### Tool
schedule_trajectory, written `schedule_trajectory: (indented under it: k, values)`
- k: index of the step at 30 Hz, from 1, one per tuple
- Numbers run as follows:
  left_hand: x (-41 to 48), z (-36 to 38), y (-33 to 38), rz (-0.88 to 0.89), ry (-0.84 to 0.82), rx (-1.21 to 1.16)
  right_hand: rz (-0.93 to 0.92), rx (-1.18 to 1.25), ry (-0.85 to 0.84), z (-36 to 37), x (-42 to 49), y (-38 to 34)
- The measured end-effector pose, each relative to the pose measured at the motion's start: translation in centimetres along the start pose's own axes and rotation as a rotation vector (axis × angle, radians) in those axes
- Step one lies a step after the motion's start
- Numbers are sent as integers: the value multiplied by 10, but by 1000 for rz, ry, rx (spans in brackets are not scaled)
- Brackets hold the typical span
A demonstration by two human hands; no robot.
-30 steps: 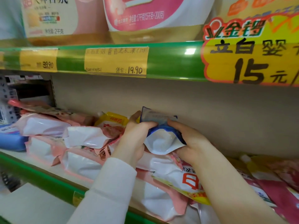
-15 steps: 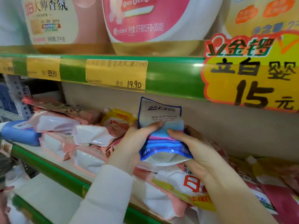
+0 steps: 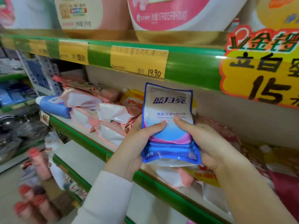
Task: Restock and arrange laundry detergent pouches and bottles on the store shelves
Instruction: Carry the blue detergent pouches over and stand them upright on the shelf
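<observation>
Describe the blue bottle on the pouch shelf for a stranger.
Find the green-edged shelf below the 19.90 price tag, piled with pink-and-white pouches. A bottle lies at the pile's left end. Unlike them, it is solid blue with a white cap.

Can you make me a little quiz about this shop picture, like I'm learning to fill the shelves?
1. True or false: the left hand and the right hand both hold the blue pouch upright.
2. Pick one: what lies on its side at the left end of the pouch shelf? A) a blue bottle B) a green box C) a red cup
3. Fill in: the yellow price tag just above the pouch says ____.
Key: 1 true; 2 A; 3 19.90
</observation>
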State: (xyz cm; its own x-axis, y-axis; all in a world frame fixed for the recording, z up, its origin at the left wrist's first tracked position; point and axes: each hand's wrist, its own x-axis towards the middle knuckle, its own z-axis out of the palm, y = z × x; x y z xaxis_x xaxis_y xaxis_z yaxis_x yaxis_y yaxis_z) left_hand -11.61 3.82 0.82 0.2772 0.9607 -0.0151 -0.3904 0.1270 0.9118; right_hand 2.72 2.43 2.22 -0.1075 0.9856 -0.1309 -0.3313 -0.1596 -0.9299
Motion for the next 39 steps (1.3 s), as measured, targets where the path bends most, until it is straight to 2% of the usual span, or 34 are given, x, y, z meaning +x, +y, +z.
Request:
schedule_trajectory:
  k: [5,11,15,21,29,35,39]
  values:
    - [-33,-18,0,56,66,14,-109,-64,6,23,-20,21]
    - [-71,-61,-11,70,152,-21,-148,-104,13,60,-30,67]
    - [-93,-94,-22,78,240,-28,-166,-125,-57,84,-29,99]
    - [-138,-130,-36,72,420,-29,-48,-105,-179,113,-36,145]
    - [-214,-142,-72,138,723,-92,112,-156,-403,132,-62,199]
    - [-289,-131,-112,144,978,-120,237,-222,-640,135,-102,248]
    - [-347,-127,-123,229,1165,-139,357,-235,-808,160,-139,274]
